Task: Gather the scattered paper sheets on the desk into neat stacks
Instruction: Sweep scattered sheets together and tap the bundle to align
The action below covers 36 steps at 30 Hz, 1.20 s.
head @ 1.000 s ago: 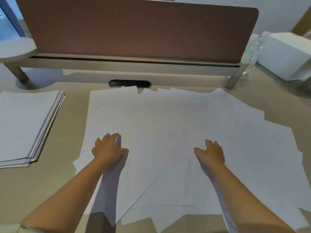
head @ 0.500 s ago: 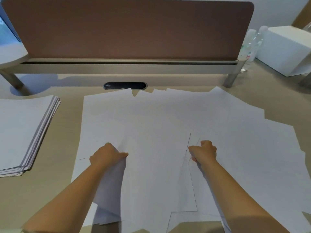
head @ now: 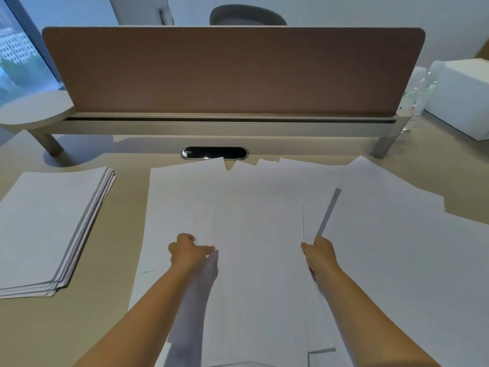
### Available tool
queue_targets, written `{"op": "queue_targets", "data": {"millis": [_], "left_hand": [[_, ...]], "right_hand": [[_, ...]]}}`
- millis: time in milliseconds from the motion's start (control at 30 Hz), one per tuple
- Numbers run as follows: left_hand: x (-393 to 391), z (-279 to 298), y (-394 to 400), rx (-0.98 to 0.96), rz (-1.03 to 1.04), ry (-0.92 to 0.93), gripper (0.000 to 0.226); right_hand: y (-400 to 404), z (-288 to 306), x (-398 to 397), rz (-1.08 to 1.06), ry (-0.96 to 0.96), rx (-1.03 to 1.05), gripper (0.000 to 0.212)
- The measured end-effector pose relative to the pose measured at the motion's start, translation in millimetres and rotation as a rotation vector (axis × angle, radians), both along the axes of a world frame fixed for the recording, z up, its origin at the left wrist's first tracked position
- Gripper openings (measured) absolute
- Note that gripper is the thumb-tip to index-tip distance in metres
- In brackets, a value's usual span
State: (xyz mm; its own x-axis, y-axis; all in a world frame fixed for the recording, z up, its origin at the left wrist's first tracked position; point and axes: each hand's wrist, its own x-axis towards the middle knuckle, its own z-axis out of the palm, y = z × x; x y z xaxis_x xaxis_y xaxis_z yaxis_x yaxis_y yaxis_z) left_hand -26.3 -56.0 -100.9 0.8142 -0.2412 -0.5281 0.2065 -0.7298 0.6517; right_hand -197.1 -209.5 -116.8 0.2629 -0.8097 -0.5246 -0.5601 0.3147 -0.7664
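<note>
Several white paper sheets [head: 391, 247] lie spread and overlapping across the middle and right of the desk [head: 124, 234]. Between my hands a bundle of sheets [head: 259, 260] is lifted a little above the spread. My left hand [head: 186, 251] grips its left edge with curled fingers. My right hand [head: 318, 251] grips its right edge, which stands slightly raised. A neat stack of paper [head: 45, 229] rests on the desk at the left.
A brown divider panel [head: 232, 70] on a raised shelf runs along the back of the desk. A black cable port [head: 214, 152] sits below it. A white box [head: 465, 96] and clear bottles [head: 418, 94] stand at the back right.
My hands went from flat on the spread sheets to curled around the edges of a bundle. The bundle has been drawn together and lifted between them.
</note>
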Motion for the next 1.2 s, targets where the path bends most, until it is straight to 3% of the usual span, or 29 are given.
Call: {"op": "queue_targets", "data": {"millis": [67,133,400,533,600,667,700,767,867,967,1200], "left_hand": [[3.7,-0.3,-0.6,-0.086,0.048,0.083,0.066],[5.5,-2.2,-1.1,-0.09,0.04,0.095,0.064],[25.1,3.3,1.3,-0.064,-0.04,-0.105,0.063],[33.7,3.3,-7.3,-0.046,-0.138,-0.162,0.04],[29.7,1.7,-15.5,-0.058,-0.206,-0.158,0.032],[24.7,0.5,-22.1,0.006,-0.284,-0.221,0.032],[23.4,-1.4,-23.9,0.083,-0.322,-0.298,0.035],[23.6,-6.7,-21.6,0.238,-0.387,-0.421,0.048],[22.0,-13.4,-13.3,0.342,-0.447,-0.454,0.06],[17.5,-16.3,-13.4,0.396,-0.475,-0.455,0.066],[-1.1,-11.4,-26.0,0.363,-0.556,-0.436,0.068]], "right_hand": [[-4.7,-6.2,0.4,-0.044,-0.035,-0.022,0.033],[-7.4,-7.6,-0.8,-0.063,-0.033,-0.046,0.029],[-28.8,6.8,-22.3,0.066,0.166,-0.175,0.034],[-24.5,9.7,-19.6,0.19,0.211,-0.108,0.042],[-18.1,7.8,-15.3,0.225,0.188,-0.105,0.039],[-15.0,7.7,-16.9,0.277,0.292,-0.223,0.017],[-15.7,9.9,-21.4,0.293,0.399,-0.299,0.023],[-19.0,11.5,-33.7,0.238,0.608,-0.375,0.058],[-19.9,8.6,-51.5,0.076,0.695,-0.298,0.068],[-17.9,3.0,-56.6,0.055,0.715,-0.25,0.067],[-13.3,3.3,-38.4,0.104,0.552,-0.245,0.065]]}}
